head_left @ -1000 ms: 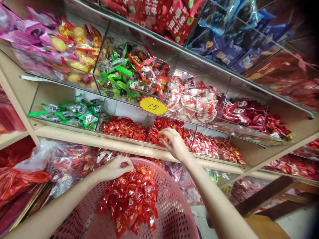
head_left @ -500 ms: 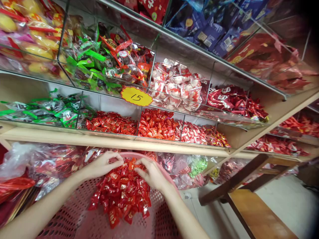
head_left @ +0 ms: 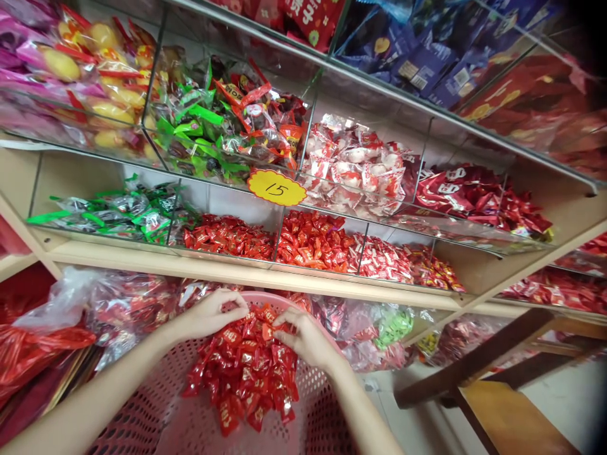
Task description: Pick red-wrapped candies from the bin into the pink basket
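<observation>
A pink perforated basket [head_left: 190, 423] stands below the shelves, with a heap of red wrapped candies [head_left: 246, 373] inside. At the heap's upper left, my left hand [head_left: 213, 311] is curled with its fingertips against the candies; what lies under them is hidden. My right hand [head_left: 301, 335] is at the heap's upper right, thumb and fingers pinched round a small orange-red candy [head_left: 269, 331].
Above the basket, glass-fronted shelves [head_left: 237, 278] hold many wrapped sweets. A yellow tag [head_left: 277, 188] reads 15. Plastic bags of sweets [head_left: 128, 303] lie beneath the shelf at left. A wooden chair [head_left: 516, 417] stands at the right.
The shelves, basket and both hands appear shifted to the right in the view. My right hand's fingers have curled in more at the candies. My left hand keeps its place at the heap.
</observation>
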A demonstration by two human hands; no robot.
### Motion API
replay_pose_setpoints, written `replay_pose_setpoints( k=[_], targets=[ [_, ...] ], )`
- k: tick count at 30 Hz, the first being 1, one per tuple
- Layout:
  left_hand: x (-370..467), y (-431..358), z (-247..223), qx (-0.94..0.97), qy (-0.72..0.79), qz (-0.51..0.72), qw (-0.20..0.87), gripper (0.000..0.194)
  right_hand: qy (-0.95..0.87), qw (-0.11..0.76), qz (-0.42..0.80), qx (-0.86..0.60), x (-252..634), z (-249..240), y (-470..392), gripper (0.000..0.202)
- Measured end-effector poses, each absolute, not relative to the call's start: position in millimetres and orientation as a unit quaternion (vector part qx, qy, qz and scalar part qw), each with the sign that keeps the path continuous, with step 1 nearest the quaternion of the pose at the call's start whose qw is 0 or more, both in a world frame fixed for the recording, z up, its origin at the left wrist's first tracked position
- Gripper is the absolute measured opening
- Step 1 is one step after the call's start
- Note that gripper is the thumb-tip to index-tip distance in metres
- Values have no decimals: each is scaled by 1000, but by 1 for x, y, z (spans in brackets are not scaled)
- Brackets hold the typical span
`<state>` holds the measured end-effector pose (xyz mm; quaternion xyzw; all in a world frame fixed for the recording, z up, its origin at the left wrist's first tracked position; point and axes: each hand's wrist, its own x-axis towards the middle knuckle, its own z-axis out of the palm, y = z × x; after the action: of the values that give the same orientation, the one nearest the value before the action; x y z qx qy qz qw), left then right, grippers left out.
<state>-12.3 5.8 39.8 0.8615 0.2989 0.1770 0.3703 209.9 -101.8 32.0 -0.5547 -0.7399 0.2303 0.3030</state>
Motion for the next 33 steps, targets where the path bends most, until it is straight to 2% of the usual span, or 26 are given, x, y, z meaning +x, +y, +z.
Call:
replay_pose_setpoints(
  k=[24,28,33],
  targets=[
    [-13,4,39,859,306,175,372,28,-721,308,186,-592,211,18,-100,17],
    [-13,4,39,858,306,182,370,27,-717,322,151,-600,210,33,-100,16],
    [-13,4,42,852,306,177,386,27,-686,386,47,-615,229,75,-81,11]
  ],
)
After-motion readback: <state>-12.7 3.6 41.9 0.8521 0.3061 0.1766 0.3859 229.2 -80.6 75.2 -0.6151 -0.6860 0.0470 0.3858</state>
